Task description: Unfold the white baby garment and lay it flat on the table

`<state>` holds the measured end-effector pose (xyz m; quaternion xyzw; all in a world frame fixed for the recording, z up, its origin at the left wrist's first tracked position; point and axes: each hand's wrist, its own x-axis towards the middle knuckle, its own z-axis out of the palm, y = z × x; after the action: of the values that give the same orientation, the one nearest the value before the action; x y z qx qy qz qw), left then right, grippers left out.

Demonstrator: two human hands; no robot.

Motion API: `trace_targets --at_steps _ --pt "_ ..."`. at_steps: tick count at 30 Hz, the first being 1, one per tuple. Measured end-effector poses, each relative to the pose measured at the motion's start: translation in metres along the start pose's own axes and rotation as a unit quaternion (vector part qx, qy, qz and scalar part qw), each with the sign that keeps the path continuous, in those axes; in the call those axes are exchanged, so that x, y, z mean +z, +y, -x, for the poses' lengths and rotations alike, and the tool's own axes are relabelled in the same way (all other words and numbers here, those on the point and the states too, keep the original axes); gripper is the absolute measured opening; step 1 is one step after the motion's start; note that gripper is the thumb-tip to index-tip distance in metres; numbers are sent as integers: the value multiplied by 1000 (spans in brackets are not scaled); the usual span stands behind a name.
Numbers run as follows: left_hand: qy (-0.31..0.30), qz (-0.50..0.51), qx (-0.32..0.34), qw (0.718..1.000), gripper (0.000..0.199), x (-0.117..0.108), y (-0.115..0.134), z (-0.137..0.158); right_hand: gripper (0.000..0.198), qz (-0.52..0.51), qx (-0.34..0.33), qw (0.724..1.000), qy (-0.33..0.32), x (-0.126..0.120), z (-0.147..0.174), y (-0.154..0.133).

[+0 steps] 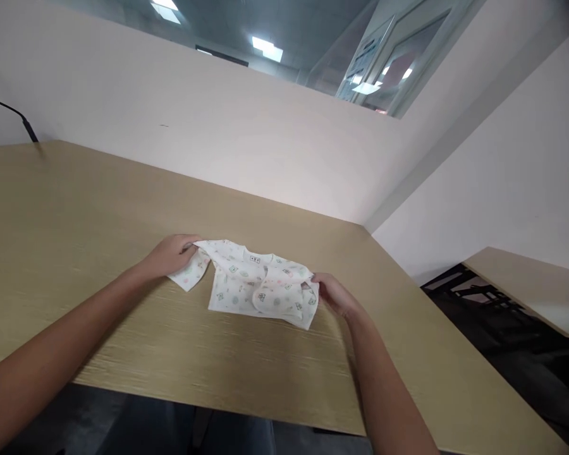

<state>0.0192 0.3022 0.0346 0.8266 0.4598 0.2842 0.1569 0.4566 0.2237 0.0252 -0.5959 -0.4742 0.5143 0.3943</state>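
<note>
Lighting: bright, even, from ceiling panels (267, 48); soft shadows on table (76, 208). Wide-angle bend at edges; mild blur.

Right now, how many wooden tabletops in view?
2: the light wooden table under the white printed baby shirt, and another wooden tabletop at far right, partly cropped.
</note>
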Motion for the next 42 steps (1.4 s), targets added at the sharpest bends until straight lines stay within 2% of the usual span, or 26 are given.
trace_targets --at_steps 3,6,9,11,13,16,17,18,20,22,23,25,30,32,34,36,38,41,42 --pt "23 -8 -26 999 41 -6 -5 -1 18 90 -33 992 77 -10 -4 4" --pt "-39 -1 -48 998 41 -12 -6 1 29 174 -88 971 141 -18 -4 7" --pt "-134 16 -52 990 36 -16 -2 5 35 211 -97 963 136 -22 1 6" --pt "-139 2 -36 990 25 -16 2 6 36 221 -69 968 96 -22 5 2" --pt "-58 -44 -21 997 13 -17 6 5 41 242 -47 968 56 -21 7 -2" --pt "113 -117 -21 986 7 -21 8 2 39 290 -76 953 37 -19 7 -4" --pt "141 -134 -21 981 7 -24 7 1 41 303 -92 948 46 -18 7 -4" --pt "140 -147 -18 979 7 -27 5 0 43 312 -108 942 59 -18 6 -4" --pt "63 -146 -5 987 20 -35 0 -1 40 326 -132 931 102 -18 5 -3" --pt "-32 -108 -5 994 44 -41 -5 0 35 341 -152 915 153 -18 4 -2" --pt "-61 -82 -10 995 54 -42 -6 0 34 348 -159 908 171 -19 4 -2" --pt "-70 -38 -26 997 59 -38 -5 2 36 360 -163 901 178 -20 4 -1" --pt "-61 -18 -39 997 46 0 -9 -1 42 408 -142 897 96 -21 2 2" --pt "-37 -42 -36 998 43 14 -19 -5 31 413 -160 886 135 -24 1 1" --pt "-5 -69 -40 997 38 24 -30 -10 19 399 -205 864 228 -30 1 -4" --pt "15 -87 -49 995 35 28 -38 -13 21 388 -253 836 294 -39 4 -10" --pt "22 -96 -58 993 35 29 -41 -14 23 398 -264 838 265 -48 10 -16" --pt "30 -110 -67 991 35 27 -36 -13 29 409 -184 884 129 -58 22 -19" --pt "36 -111 -70 991 35 26 -33 -12 31 400 -160 896 108 -59 24 -19"
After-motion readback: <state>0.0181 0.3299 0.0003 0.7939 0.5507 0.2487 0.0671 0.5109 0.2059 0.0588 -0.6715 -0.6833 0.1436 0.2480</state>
